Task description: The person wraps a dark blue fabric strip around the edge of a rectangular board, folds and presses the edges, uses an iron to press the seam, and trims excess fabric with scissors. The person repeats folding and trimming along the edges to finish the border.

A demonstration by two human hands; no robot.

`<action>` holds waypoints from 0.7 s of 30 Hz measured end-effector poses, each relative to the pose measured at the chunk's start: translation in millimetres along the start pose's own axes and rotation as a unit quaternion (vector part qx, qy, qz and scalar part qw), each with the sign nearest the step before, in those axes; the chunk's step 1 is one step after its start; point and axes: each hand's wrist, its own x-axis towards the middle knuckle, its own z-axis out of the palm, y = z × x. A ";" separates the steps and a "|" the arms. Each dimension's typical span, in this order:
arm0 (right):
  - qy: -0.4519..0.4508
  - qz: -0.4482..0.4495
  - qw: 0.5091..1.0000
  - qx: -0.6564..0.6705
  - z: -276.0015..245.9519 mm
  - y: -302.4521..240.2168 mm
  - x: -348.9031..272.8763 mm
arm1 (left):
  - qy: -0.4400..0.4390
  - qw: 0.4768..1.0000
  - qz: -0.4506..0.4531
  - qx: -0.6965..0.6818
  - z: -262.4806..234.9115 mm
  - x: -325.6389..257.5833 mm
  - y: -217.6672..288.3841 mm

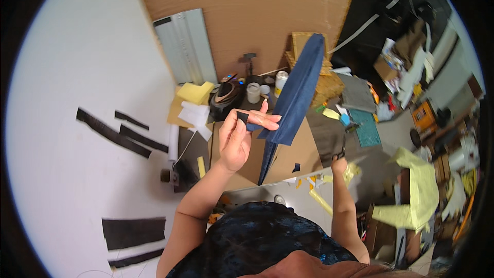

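Note:
Raised over the table, my left hand is closed. A small dark scrap is pinched at its thumb, and its outstretched fingers hold a long, folded dark blue fabric piece. The fabric slants up and away to the right, and a narrow pointed end hangs toward the table's front edge. At the right, low by that edge, my right hand is closed around dark scissors. Below the fabric lies a brown cardboard sheet with a small dark blue offcut on it.
Jars, a dark iron-like appliance and yellow foam stand toward the back left. A green cutting mat lies at the right. Yellow sheeting and clutter fill the right side. Dark strips hang on the white wall.

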 end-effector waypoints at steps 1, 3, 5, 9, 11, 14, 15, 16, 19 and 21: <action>-0.038 -0.002 0.998 -0.046 23.0 8.2 10.8 | 0.022 1.000 -0.007 0.010 2.7 -3.1 1.7; -0.073 0.010 0.996 -0.058 60.5 22.5 29.5 | 0.070 0.997 -0.012 0.020 8.1 -7.4 3.8; -0.107 -0.053 0.988 -0.097 80.6 35.1 43.6 | 0.094 0.996 -0.003 0.002 13.8 -10.3 5.1; -0.153 -0.078 0.984 -0.055 43.5 -0.6 53.8 | 0.182 0.983 -0.013 -0.020 30.5 -13.0 6.2; -0.172 -0.160 0.967 -0.103 -26.4 -62.7 56.5 | 0.224 0.974 -0.009 -0.019 40.7 -12.7 4.9; 0.053 -0.470 0.830 0.295 -183.2 -196.0 54.3 | 0.242 0.970 0.018 -0.017 55.1 -11.0 2.4; 0.111 -0.512 0.770 0.364 -241.3 -227.7 40.6 | 0.258 0.965 0.037 -0.025 60.6 -9.8 0.4; 0.101 -0.563 0.696 0.435 -296.4 -248.4 20.5 | 0.302 0.953 0.015 0.029 67.9 -10.0 -1.9; -0.163 -0.777 0.415 0.444 -410.6 -299.4 -40.2 | 0.272 0.962 0.037 -0.007 76.7 -7.9 -0.7; -0.320 -0.804 0.350 0.359 -436.9 -322.8 -70.7 | 0.260 0.964 0.052 -0.026 82.1 -7.9 -0.1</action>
